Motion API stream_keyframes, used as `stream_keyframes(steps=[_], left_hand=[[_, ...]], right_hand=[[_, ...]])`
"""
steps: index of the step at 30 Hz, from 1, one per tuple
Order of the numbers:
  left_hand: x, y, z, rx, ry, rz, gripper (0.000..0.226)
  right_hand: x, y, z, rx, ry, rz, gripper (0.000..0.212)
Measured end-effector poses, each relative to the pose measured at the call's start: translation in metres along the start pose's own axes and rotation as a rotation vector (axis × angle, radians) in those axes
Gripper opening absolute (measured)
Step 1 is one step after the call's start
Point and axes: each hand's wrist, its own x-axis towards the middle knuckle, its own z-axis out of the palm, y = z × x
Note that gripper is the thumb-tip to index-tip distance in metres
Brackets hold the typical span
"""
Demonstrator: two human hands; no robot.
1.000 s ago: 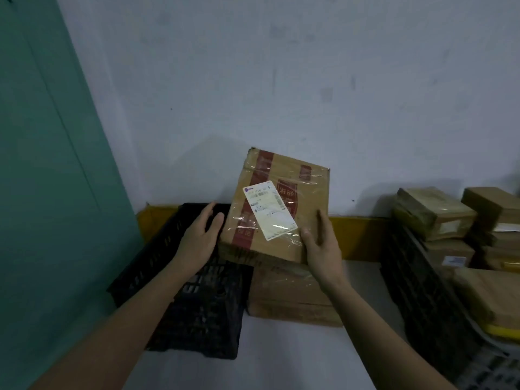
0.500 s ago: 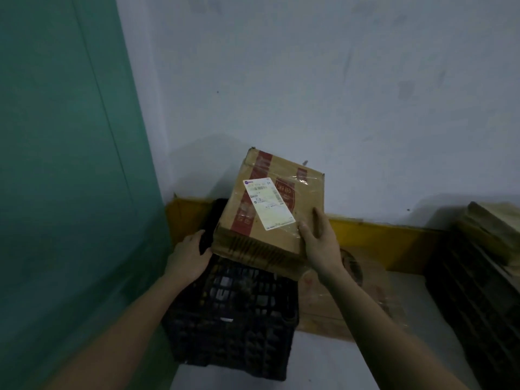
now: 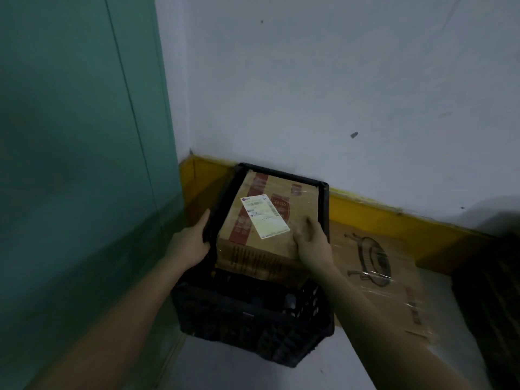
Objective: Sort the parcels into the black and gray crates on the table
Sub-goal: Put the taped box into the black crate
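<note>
A brown cardboard parcel with red tape stripes and a white shipping label sits tilted in the black crate, its near end raised above the rim. My right hand grips the parcel's near right corner. My left hand holds the crate's left rim, fingers curled over the edge. The crate stands in the corner where the green panel meets the white wall.
A large flat cardboard box with a printed drawing lies on the table right of the crate. Along the wall runs a yellow ledge. A dark crate shows dimly at the right edge. The green panel closes the left side.
The parcel has come down from above the crate into it. My left hand moved from the parcel's side to the crate's left rim. The view swung left and down.
</note>
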Motion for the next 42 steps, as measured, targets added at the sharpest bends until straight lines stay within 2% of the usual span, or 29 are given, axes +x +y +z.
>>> stream_keyframes(steps=[7,16,23,31,35,42], left_hand=[[0.004,-0.001,0.006,-0.007,-0.019,-0.032,0.093],[0.005,-0.001,0.006,-0.066,-0.014,-0.056,0.098],[0.001,0.0,0.004,-0.051,-0.008,-0.05,0.096],[0.003,0.0,0.006,-0.018,-0.011,-0.044,0.096],[0.003,0.001,0.011,0.062,0.007,-0.015,0.097],[0.002,0.0,0.009,0.079,0.0,-0.02,0.097]], right_hand=[[0.029,0.006,0.049,0.044,-0.058,0.147,0.06],[0.047,0.03,0.085,0.176,-0.008,0.258,0.069],[0.054,0.041,0.082,0.012,-0.16,0.181,0.066],[0.058,0.038,0.086,-0.153,-0.229,0.176,0.065],[0.051,0.039,0.093,-0.256,-0.165,0.185,0.065],[0.045,0.026,0.083,-0.518,0.01,-0.01,0.063]])
